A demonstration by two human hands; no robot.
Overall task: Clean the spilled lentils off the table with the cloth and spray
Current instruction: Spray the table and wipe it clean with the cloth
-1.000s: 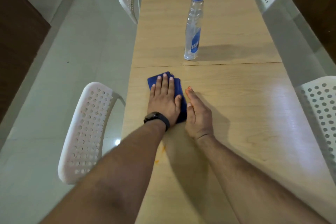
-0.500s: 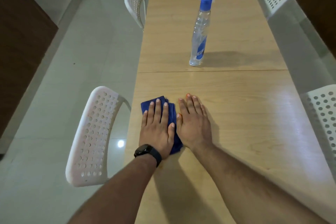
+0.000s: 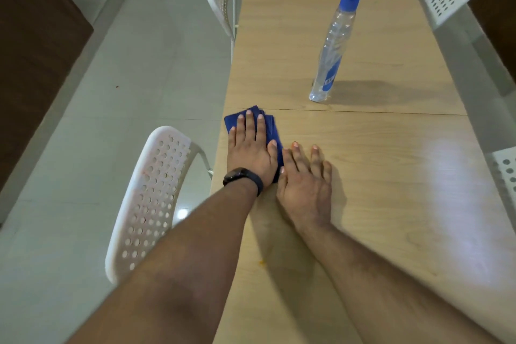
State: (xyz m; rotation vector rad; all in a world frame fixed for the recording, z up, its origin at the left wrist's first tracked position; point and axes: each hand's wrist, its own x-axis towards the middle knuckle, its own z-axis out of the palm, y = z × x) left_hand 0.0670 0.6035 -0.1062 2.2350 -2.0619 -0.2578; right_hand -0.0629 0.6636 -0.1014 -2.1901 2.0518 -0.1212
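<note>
1. Our left hand (image 3: 252, 153) lies flat, fingers straight, pressing the folded blue cloth (image 3: 272, 127) near the worktop's (image 3: 391, 176) left edge.
2. Our right hand (image 3: 305, 179) rests flat and empty on bare wood, touching the cloth's right side.
3. The cloth's long axis runs away from us, under the left grip.
4. A few orange lentils (image 3: 262, 262) lie nearer us, between the forearms, so we judge the wipe should come back.
5. The spray bottle (image 3: 333, 45) stands upright, well apart, closer to the right hand.
</note>
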